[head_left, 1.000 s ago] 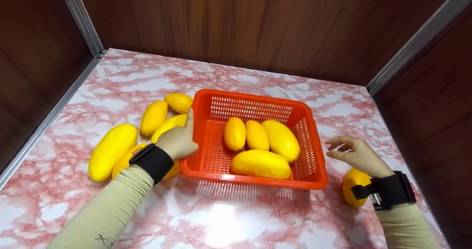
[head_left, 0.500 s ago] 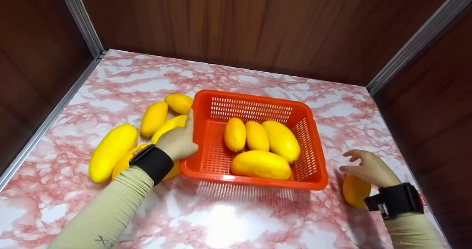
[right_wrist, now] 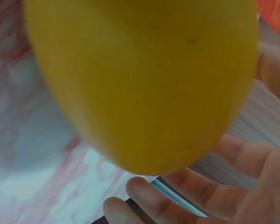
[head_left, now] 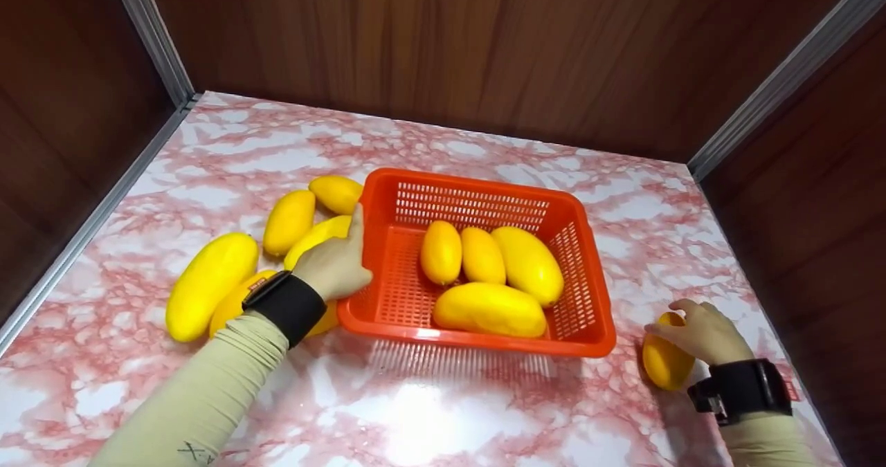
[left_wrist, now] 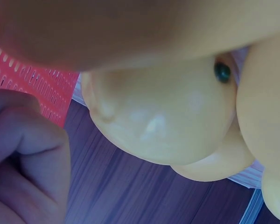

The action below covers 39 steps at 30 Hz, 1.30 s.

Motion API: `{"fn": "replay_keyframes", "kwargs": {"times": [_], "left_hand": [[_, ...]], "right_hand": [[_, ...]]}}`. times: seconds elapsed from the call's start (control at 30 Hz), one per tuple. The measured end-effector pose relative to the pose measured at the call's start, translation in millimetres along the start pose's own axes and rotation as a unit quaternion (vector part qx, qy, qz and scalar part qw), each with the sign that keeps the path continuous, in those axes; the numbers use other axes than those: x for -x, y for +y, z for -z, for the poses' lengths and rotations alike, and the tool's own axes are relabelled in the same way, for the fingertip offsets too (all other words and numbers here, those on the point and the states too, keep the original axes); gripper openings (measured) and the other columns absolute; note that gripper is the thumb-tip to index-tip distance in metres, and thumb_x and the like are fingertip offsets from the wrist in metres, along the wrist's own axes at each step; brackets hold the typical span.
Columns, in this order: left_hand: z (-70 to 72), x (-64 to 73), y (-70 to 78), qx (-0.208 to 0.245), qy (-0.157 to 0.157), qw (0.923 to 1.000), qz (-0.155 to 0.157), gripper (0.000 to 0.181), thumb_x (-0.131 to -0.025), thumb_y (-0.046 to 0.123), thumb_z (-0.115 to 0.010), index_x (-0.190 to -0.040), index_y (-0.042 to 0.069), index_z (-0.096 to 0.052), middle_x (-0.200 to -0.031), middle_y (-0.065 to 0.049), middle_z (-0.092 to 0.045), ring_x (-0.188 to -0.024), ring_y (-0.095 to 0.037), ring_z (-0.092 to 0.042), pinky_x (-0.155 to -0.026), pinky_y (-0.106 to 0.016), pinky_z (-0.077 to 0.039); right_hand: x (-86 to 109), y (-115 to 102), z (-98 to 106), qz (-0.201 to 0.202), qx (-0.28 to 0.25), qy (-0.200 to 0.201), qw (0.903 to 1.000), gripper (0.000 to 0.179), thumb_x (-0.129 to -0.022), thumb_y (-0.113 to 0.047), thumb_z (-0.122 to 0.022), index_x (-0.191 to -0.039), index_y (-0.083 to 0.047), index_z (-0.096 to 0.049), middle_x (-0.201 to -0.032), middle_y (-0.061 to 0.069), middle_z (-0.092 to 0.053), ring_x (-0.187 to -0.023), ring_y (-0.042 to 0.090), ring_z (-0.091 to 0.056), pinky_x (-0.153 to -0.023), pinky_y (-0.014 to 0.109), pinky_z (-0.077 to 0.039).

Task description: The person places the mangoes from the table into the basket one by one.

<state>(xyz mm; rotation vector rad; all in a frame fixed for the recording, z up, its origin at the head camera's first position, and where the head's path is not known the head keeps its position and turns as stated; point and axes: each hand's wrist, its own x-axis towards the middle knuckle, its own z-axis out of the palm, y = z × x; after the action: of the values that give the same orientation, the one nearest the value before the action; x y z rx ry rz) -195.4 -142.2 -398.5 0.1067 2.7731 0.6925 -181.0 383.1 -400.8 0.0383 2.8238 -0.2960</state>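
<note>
My left hand [head_left: 331, 268] holds the left rim of the orange-red plastic basket [head_left: 471, 339], its index finger lying along the edge. In the left wrist view, curled fingers [left_wrist: 32, 144] show beside the basket's slotted wall, with a pale yellow fruit [left_wrist: 158, 116] close by. At the right, my right hand [head_left: 711, 335] reaches over a yellow-orange mango [head_left: 664, 362] on the table, thumb across its upper part. The right wrist view shows spread fingers [right_wrist: 205, 191] around the mango's far end. Several yellow mangoes [head_left: 488, 308] lie in the basket's middle and right.
Left of the basket lie several more yellow fruits, among them a long one [head_left: 211, 287] and a smaller mango [head_left: 289, 223], some partly hidden by my left arm. Dark wood-look panels [head_left: 443, 52] enclose the pink-and-white marbled table [head_left: 554, 411] at the back and sides.
My right hand has moved right and toward me, then down over the mango, its thumb now across the fruit. The left hand and basket have stayed put.
</note>
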Motion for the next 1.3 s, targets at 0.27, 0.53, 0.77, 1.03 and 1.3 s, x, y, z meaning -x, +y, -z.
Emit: {"fn": "replay_keyframes", "kwargs": {"times": [0.27, 0.53, 0.77, 1.03, 1.3], "left_hand": [[-0.5, -0.2, -0.4, -0.004, 0.004, 1.0000, -0.006, 0.101, -0.081, 0.015, -0.055, -0.152, 0.012, 0.017, -0.068, -0.006, -0.055, -0.053, -0.023, -0.054, -0.049, -0.033, -0.040], [-1.4, -0.1, -0.4, -0.009, 0.009, 0.9999, -0.001, 0.101, -0.081, 0.019, -0.056, -0.153, 0.011, 0.016, -0.068, -0.007, -0.056, -0.056, -0.025, -0.055, -0.054, -0.035, -0.041], [-2.4, 1.1, -0.7, -0.010, 0.022, 0.9996, -0.013, 0.100, -0.081, 0.017, -0.056, -0.153, 0.009, 0.012, -0.073, -0.009, -0.057, -0.060, -0.025, -0.055, -0.055, -0.035, -0.041], [-1.8, 1.5, -1.0, -0.006, 0.023, 0.9996, -0.012, 0.100, -0.080, 0.017, -0.056, -0.153, 0.009, 0.012, -0.075, -0.010, -0.058, -0.061, -0.025, -0.055, -0.055, -0.035, -0.041], [-0.2, 1.0, 0.2, -0.009, 0.005, 0.9999, -0.003, 0.100, -0.082, 0.019, -0.056, -0.153, 0.010, 0.015, -0.070, -0.008, -0.057, -0.058, -0.025, -0.055, -0.056, -0.035, -0.041]], "right_hand": [[0.7, 2.0, -2.3, -0.021, -0.002, -0.030, 0.9993, 0.098, -0.083, -0.064, -0.058, -0.130, 0.020, -0.037, -0.117, 0.040, -0.050, -0.100, 0.050, -0.052, -0.085, 0.061, -0.042], [0.5, 0.5, -7.3, -0.050, -0.042, -0.086, 0.9942, 0.119, -0.076, -0.069, -0.064, -0.139, 0.019, -0.016, -0.120, 0.041, -0.046, -0.094, 0.043, -0.055, -0.074, 0.050, -0.050], [-0.3, 1.9, -12.3, -0.050, -0.060, -0.100, 0.9920, 0.118, -0.074, -0.067, -0.068, -0.141, 0.013, -0.013, -0.111, 0.035, -0.050, -0.086, 0.036, -0.055, -0.067, 0.041, -0.049], [2.3, 0.6, -8.9, -0.058, -0.072, -0.099, 0.9908, 0.111, -0.073, -0.065, -0.069, -0.135, 0.014, -0.020, -0.106, 0.032, -0.051, -0.082, 0.034, -0.056, -0.062, 0.039, -0.050], [3.9, 0.8, -11.0, -0.075, -0.081, -0.104, 0.9884, 0.104, -0.071, -0.064, -0.071, -0.127, 0.013, -0.028, -0.096, 0.023, -0.051, -0.081, 0.031, -0.054, -0.061, 0.038, -0.050]]}}
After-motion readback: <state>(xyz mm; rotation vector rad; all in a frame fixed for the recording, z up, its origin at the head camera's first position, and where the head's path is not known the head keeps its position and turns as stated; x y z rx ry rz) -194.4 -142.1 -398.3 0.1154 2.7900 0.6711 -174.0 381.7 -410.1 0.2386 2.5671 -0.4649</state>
